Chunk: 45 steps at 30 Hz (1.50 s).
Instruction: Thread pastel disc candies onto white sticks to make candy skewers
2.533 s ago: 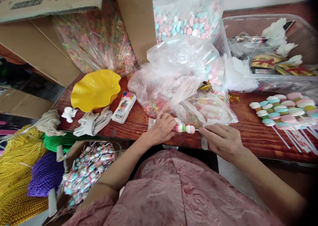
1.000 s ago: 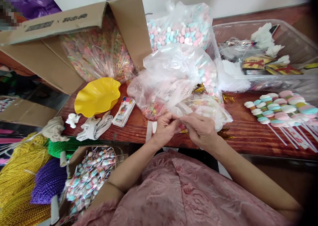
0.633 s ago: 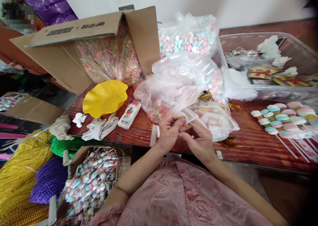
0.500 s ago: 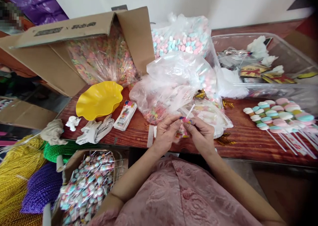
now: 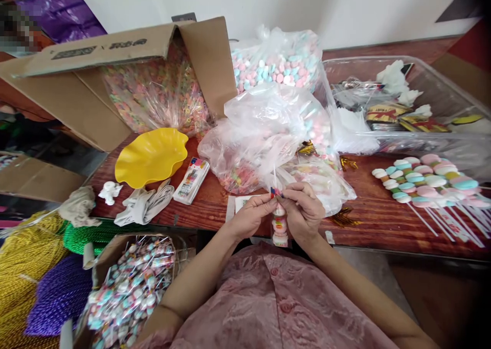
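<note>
Both hands are closed at the neck of a wrapped marshmallow stick point(image 5: 280, 225), just over the table's front edge. Its white stick points up and away, while the pink and white sweets in a printed clear wrapper hang toward my body. My left hand point(image 5: 251, 216) pinches the gathered wrapper from the left. From the right, my right hand point(image 5: 306, 213) pinches the same spot with bent fingers. Behind them lie plastic bags of sweets point(image 5: 264, 134). Unwrapped marshmallow sticks point(image 5: 429, 180) lie in a pile at the right.
A yellow wavy dish point(image 5: 151, 157), a stack of printed wrappers point(image 5: 192, 180) and white cloth strips point(image 5: 143, 203) are at the left. An open cardboard box point(image 5: 210, 65) and a clear plastic bin point(image 5: 414, 134) stand behind. Below left, a carton holds wrapped marshmallow sticks point(image 5: 130, 287).
The marshmallow stick has turned from a slant to nearly upright, and its wrapped sweets now show below my hands. Both hands have shifted slightly left and toward my body.
</note>
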Available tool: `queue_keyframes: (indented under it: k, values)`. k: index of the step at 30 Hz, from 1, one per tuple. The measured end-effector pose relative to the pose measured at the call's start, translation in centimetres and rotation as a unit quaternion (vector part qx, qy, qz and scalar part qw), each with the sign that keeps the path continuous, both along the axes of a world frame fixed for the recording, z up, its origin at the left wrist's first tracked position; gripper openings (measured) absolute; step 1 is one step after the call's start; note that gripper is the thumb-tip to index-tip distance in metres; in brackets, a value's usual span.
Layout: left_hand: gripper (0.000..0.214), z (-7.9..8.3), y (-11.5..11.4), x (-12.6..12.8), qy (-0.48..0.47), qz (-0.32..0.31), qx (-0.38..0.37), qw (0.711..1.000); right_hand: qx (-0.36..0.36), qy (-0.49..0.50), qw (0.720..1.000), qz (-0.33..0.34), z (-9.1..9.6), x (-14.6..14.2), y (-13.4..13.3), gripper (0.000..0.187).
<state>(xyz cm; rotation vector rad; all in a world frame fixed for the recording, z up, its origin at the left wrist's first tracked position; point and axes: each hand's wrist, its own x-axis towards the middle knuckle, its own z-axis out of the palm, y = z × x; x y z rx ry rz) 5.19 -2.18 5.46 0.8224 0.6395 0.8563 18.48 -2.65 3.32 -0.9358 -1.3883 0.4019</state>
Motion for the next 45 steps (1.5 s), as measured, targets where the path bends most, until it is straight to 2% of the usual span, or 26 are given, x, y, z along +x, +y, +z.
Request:
queue_keyframes:
  k: [4,5,7,8,10,11,12,14,16,18,20,22,24,25,26,27,29,30,31,33,35,36,38,41,43,45]
  values:
    - [0.037,-0.3,0.6,-0.4,0.039,-0.037,-0.033,0.998,-0.056,0.007,0.998,0.036,0.5,1.4,0.7,0.008]
    - [0.036,-0.4,0.7,-0.6,0.048,-0.042,-0.047,0.997,-0.045,-0.028,0.998,0.025,0.8,2.1,0.7,0.013]
    - [0.034,-0.5,0.9,-0.9,0.053,-0.047,-0.062,0.996,0.03,-0.178,0.984,0.003,1.8,3.6,0.6,0.026]
    - [0.033,-0.5,0.9,-1.1,0.048,-0.055,-0.063,0.995,0.083,-0.289,0.954,0.009,2.4,4.4,0.6,0.032]
    - [0.031,-0.4,0.9,-1.6,0.034,-0.1,-0.063,0.992,0.168,-0.481,0.859,0.049,3.6,5.6,0.5,0.036]
    - [0.031,-0.4,0.9,-1.7,0.027,-0.131,-0.068,0.989,0.194,-0.537,0.818,0.072,4.0,6.0,0.4,0.036]
    - [0.033,-0.4,0.9,-1.9,0.022,-0.164,-0.073,0.983,0.214,-0.565,0.791,0.092,4.4,6.2,0.4,0.034]
    - [0.039,-0.2,0.9,-2.2,0.021,-0.24,-0.081,0.967,0.246,-0.573,0.772,0.127,4.9,6.3,0.4,0.027]
    - [0.045,0.1,0.9,-2.3,0.041,-0.304,-0.062,0.95,0.249,-0.566,0.773,0.143,4.9,6.1,0.4,0.016]
    - [0.044,0.7,0.9,-2.5,0.111,-0.327,0.017,0.938,0.195,-0.574,0.783,0.138,4.6,5.8,0.3,0.015]
    - [0.036,1.4,0.8,-2.6,0.238,-0.28,0.164,0.915,0.124,-0.573,0.802,0.113,4.0,5.4,0.4,0.018]
    - [0.027,1.9,0.5,-2.6,0.365,-0.205,0.316,0.851,0.077,-0.567,0.815,0.089,3.3,4.9,0.5,0.017]
    - [0.02,2.1,0.3,-2.4,0.442,-0.146,0.398,0.79,0.058,-0.564,0.821,0.065,3.0,4.5,0.5,0.017]
    - [0.018,2.1,0.3,-2.4,0.455,-0.129,0.407,0.782,0.06,-0.564,0.822,0.049,3.0,4.3,0.4,0.017]
    - [0.018,2.0,0.3,-2.3,0.45,-0.121,0.396,0.792,0.071,-0.56,0.825,0.031,3.2,4.2,0.2,0.017]
    - [0.019,1.9,0.3,-2.2,0.43,-0.12,0.36,0.819,0.091,-0.553,0.828,0.013,3.4,4.1,-0.2,0.015]
    - [0.019,1.6,0.4,-2.3,0.352,-0.144,0.225,0.897,0.133,-0.535,0.834,-0.007,3.8,4.3,-1.1,0.016]
    - [0.018,1.4,0.4,-2.3,0.305,-0.169,0.141,0.926,0.151,-0.526,0.837,-0.007,3.9,4.4,-1.7,0.02]
    - [0.018,1.2,0.5,-2.4,0.263,-0.2,0.061,0.942,0.167,-0.515,0.841,-0.002,3.8,4.7,-2.2,0.022]
    - [0.02,0.9,0.5,-2.4,0.207,-0.274,-0.041,0.938,0.191,-0.502,0.843,0.019,3.2,5.2,-3.1,0.022]
    - [0.027,0.6,0.4,-2.2,0.203,-0.334,-0.051,0.919,0.174,-0.499,0.848,0.035,2.2,5.6,-3.8,0.021]
    - [0.03,0.5,0.3,-2.0,0.225,-0.348,-0.017,0.91,0.146,-0.499,0.854,0.037,1.5,5.8,-4.1,0.021]
    - [0.032,0.3,-0.3,-1.3,0.303,-0.335,0.125,0.883,0.063,-0.489,0.87,0.03,0.4,5.7,-4.7,0.019]
    - [0.031,-0.3,-1.4,0.0,0.417,-0.236,0.377,0.793,-0.074,-0.442,0.893,0.027,-0.6,5.4,-5.8,0.018]
    - [0.032,-0.8,-2.1,0.6,0.449,-0.186,0.455,0.747,-0.141,-0.392,0.909,0.026,-0.5,6.0,-6.5,0.022]
    - [0.034,-1.2,-2.3,0.9,0.455,-0.16,0.465,0.742,-0.171,-0.334,0.927,-0.016,-0.2,7.9,-6.7,0.025]
